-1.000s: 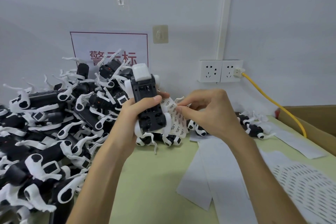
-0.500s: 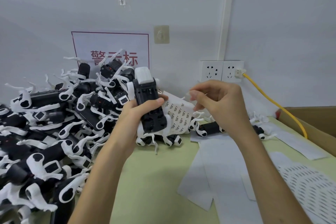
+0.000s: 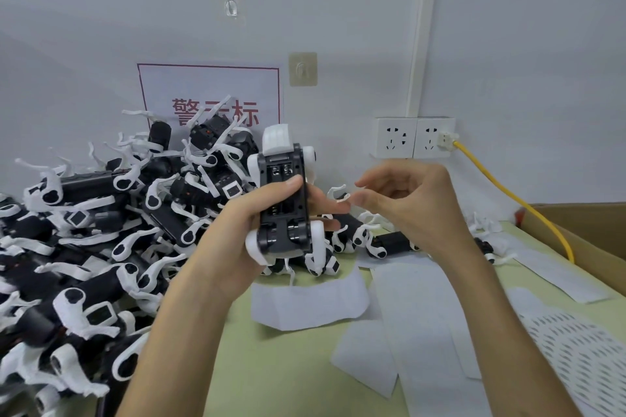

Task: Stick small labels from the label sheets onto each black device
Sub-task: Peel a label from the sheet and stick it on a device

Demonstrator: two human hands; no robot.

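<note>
Two hands are at work above the worktop (image 3: pixel 271 366), and the coming move turns on the short gap between them. Our left hand (image 3: pixel 237 237) grips one black device (image 3: pixel 284 213) raised clear of the surface, thumb across its near face and fingers (image 3: pixel 325 208) wrapped round its right edge. The device stands with its long axis close to upright, white cap on top, and the open battery bay in its dark underside faces us.

Our right hand (image 3: pixel 416 210) hovers just beside it, to the right, at about mid-height, with its fingers curled towards the device. What looks like a small label (image 3: pixel 342 198) sits at the tip of the forefinger. The thumb is just above, and we cannot tell whether the label is pinched or only stuck to the skin.

We judge the step to be carrying the label leftward across that gap onto the dark face. The right hand is the nearer one to do it, while the left need only hold steady. Its wrapped fingertips lie between label and device, so the approach may have to pass over them.

One label sheet (image 3: pixel 305 305) lies curled on the worktop below the device, and a heap of more devices (image 3: pixel 101 230) fills the left side.
</note>
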